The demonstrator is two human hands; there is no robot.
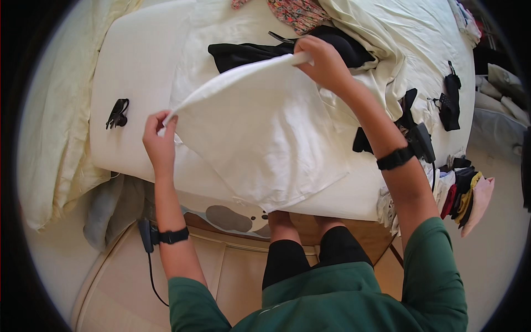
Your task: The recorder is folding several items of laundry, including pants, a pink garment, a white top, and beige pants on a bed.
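A white cloth garment (265,137) is stretched between my two hands over the near part of the bed, its lower part hanging to the bed's near edge. My left hand (161,128) pinches one end of its folded upper edge. Farther away and to the right, my right hand (317,58) grips the other end. Behind my right hand lies a black garment (244,54), partly hidden by the white cloth. A floral garment (296,14) lies beyond it. The exact kind of the white garment cannot be told.
A black hair claw clip (118,113) lies on the bed at left, near a cream cover (62,108). Crumpled cream fabric (381,54) and a small black garment (450,99) are at right. Several folded clothes (460,195) sit at the bed's right corner. Both forearms wear strapped devices with cables.
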